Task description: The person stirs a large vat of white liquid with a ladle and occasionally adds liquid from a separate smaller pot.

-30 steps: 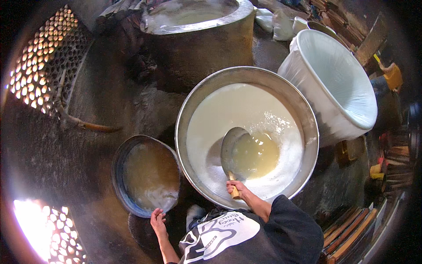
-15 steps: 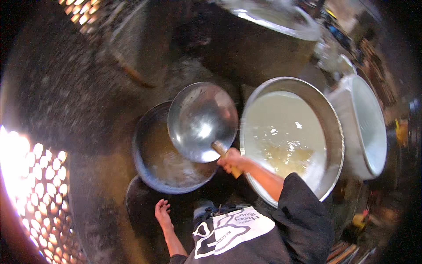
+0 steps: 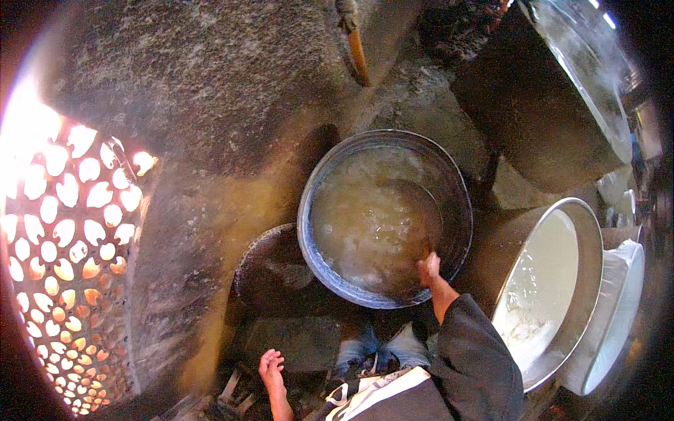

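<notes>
ladle (image 3: 418, 217) sits in the dark round tub (image 3: 307, 231), sunk in cloudy liquid (image 3: 351, 203) toward the tub's right side; its curved edge shows faintly through the surface. right hand (image 3: 430, 270): fingers closed around the ladle's handle end, at the tub's near right rim (the handle itself is hidden by hand and liquid). left hand (image 3: 272, 366): fingers loosely curled, holding nothing, well apart from the tub, with open room between it and the near rim. clearance right of the tub is narrow: the metal basin (image 3: 590, 245) of white liquid (image 3: 544, 274) stands near that edge, with a white-covered tub (image 3: 611, 323) beyond it. clearance is wider at the far left; at the near left, a dark round vessel (image 3: 274, 270) sits just beside the rim.
</notes>
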A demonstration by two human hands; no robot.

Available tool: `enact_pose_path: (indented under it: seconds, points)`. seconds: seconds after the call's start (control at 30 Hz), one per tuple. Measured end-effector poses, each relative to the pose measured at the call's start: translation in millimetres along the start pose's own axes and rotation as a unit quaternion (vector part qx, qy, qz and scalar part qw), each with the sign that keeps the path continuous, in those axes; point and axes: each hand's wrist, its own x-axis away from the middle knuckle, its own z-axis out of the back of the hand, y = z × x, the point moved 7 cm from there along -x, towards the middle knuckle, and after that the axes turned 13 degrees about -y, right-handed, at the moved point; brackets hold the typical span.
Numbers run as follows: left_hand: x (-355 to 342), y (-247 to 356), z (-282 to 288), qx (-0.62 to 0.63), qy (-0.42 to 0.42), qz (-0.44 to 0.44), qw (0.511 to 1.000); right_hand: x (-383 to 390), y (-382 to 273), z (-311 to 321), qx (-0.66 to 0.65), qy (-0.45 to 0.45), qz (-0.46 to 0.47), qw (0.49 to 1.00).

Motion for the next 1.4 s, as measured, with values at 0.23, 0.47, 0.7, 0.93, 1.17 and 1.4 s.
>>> enact_pose_path:
  seconds: [0.23, 0.47, 0.7, 0.93, 1.17, 1.4]
  points:
    - [2, 0, -4, 0.015, -0.009, -0.025, 1.000, 33, 37, -117, -0.137, -0.282, -0.060, 0.948]
    - [2, 40, -33, 0.018, -0.048, -0.084, 0.995, 144, -66, -99, -0.098, -0.340, -0.032, 0.935]
    - [9, 64, -121, 0.060, -0.149, -0.169, 0.973, 264, -152, 33, -0.027, -0.360, -0.056, 0.931]
    - [53, 71, -224, 0.023, -0.255, -0.218, 0.942, 375, -143, 212, -0.004, -0.283, -0.107, 0.953]
    - [90, 46, -307, -0.041, -0.325, -0.209, 0.921, 428, -31, 348, -0.067, -0.170, -0.140, 0.973]
    - [132, 54, -366, -0.115, -0.357, -0.215, 0.902, 400, 106, 405, -0.158, -0.076, -0.077, 0.981]
